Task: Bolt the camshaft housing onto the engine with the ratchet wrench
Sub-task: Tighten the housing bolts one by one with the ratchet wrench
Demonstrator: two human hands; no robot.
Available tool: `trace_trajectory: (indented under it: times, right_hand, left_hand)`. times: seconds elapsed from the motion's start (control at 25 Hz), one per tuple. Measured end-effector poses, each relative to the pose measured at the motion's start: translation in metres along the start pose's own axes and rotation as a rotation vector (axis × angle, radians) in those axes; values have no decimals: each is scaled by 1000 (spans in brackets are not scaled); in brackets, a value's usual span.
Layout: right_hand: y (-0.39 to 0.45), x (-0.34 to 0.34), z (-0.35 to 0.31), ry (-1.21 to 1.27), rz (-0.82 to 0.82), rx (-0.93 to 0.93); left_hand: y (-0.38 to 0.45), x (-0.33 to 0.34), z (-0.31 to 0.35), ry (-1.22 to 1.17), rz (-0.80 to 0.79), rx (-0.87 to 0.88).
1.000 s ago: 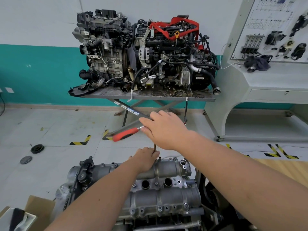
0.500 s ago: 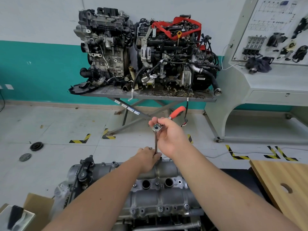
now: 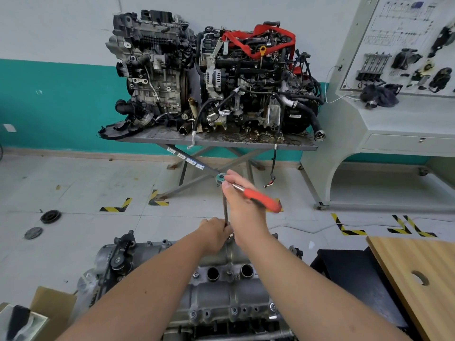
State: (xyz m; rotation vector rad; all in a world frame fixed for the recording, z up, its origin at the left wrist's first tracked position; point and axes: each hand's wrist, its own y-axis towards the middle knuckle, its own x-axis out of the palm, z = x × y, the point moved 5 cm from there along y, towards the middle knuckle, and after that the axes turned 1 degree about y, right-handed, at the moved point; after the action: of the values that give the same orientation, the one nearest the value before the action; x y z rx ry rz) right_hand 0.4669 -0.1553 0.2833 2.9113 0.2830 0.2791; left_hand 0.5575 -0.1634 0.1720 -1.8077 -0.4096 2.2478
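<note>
The grey aluminium camshaft housing [image 3: 216, 291] lies on top of the engine at the bottom centre. A ratchet wrench with a red handle [image 3: 263, 199] stands over its far edge on a long vertical extension bar [image 3: 225, 210]. My right hand [image 3: 242, 205] grips the wrench just behind its head, handle pointing right. My left hand [image 3: 216, 233] pinches the lower end of the extension where it meets the housing. The bolt under the socket is hidden by my hands.
Two engines [image 3: 211, 77] sit on a scissor-leg metal table [image 3: 221, 141] by the far wall. A grey training console [image 3: 394, 114] stands at right, a wooden board [image 3: 418, 279] at lower right, a cardboard box [image 3: 54, 306] at lower left. Two black discs [image 3: 50, 216] lie on the floor.
The red handle has swung round from pointing left, through the far right, to pointing near right. My right hand turned with it. My left hand stayed on the extension bar.
</note>
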Motion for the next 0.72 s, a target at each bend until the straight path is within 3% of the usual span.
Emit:
trace_trajectory:
  times: [0.12, 0.2, 0.24, 0.32, 0.44, 0.56, 0.64, 0.72]
  right_hand:
    - [-3, 1, -10, -341, -193, -339]
    - [-2, 8, -16, -942, -340, -706]
    - [-1, 11, -19, -1206, -385, -827]
    - [5, 14, -27, -1548, -444, -850]
    - [14, 24, -38, -1773, -570, -714]
    - [32, 33, -44, -1671, -642, -332]
    - [41, 32, -39, -1354, -632, 18]
    - [38, 25, -30, -795, -526, 384]
  left_hand:
    - [-6, -9, 5, -334, 81, -73]
    - [-8, -12, 8, -505, 192, -20]
    - [-10, -15, 8, -413, 201, 31]
    - [-8, -5, 7, -116, 107, 58]
    - [-1, 1, 0, -101, 19, 2]
    - [-1, -2, -6, -148, 6, 34]
    - [-3, -12, -13, -31, 155, 52]
    - [-10, -22, -12, 48, 279, 94]
